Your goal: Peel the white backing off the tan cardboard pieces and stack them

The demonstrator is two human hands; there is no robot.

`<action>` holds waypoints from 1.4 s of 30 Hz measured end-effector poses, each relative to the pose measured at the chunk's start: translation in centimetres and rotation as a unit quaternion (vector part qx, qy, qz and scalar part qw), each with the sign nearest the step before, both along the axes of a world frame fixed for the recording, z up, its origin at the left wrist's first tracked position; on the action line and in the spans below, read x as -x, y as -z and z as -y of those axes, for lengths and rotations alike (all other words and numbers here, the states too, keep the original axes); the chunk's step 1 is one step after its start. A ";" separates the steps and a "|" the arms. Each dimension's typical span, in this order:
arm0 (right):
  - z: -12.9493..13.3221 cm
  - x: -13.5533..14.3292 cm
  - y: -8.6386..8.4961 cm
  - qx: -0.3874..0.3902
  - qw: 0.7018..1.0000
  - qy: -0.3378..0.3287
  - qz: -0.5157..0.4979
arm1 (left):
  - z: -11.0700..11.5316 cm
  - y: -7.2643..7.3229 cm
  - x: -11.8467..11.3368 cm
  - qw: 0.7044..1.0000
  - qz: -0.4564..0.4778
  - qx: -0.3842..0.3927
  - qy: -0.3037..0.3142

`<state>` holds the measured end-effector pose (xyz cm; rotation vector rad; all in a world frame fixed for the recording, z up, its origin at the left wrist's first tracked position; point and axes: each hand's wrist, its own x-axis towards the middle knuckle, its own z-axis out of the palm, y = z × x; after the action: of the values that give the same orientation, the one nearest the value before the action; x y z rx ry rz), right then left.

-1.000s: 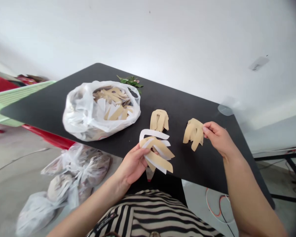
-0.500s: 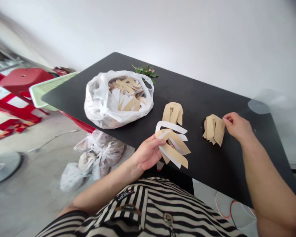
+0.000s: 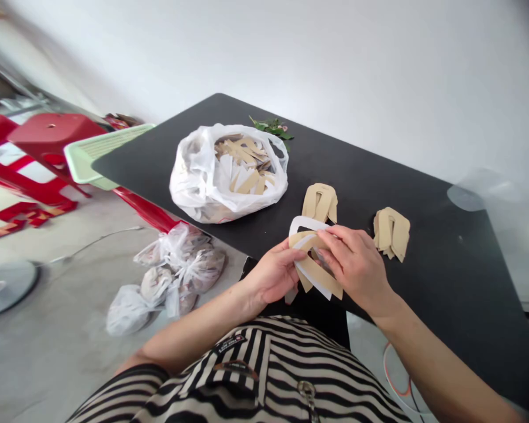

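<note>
My left hand (image 3: 277, 275) pinches a loose bunch of U-shaped paper pieces (image 3: 318, 278), tan and white, between thumb and fingers over the table's near edge. My right hand (image 3: 357, 265) is on the same bunch from the right, its fingers closed at the upper pieces; its thumb and the piece under the fingers are partly hidden. Just beyond the hands lies a stack of tan U-shaped pieces (image 3: 309, 202). Another tan stack (image 3: 395, 234) sits to the right, past my right hand.
A white plastic bag (image 3: 194, 176) full of tan and white cut pieces stands on the black table (image 3: 361, 164). Behind it lies a leafy sprig (image 3: 271, 127). Tied bags (image 3: 198, 270) rest on the floor at left, near a green basket (image 3: 81, 158) and red stools (image 3: 55, 132).
My right hand has moved left from the right-hand stack to the bunch in my left hand. The left hand keeps its hold. The view has shifted slightly.
</note>
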<state>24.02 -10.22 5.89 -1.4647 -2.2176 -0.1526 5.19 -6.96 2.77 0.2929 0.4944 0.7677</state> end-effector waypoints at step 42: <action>-0.3 7.9 1.8 0.155 0.954 0.036 -0.254 | 0.8 -0.2 0.7 0.987 0.056 0.048 -0.142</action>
<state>16.12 -9.97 4.09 -1.5306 -1.8187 0.5165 4.46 -7.81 3.01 0.0879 0.4712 1.0290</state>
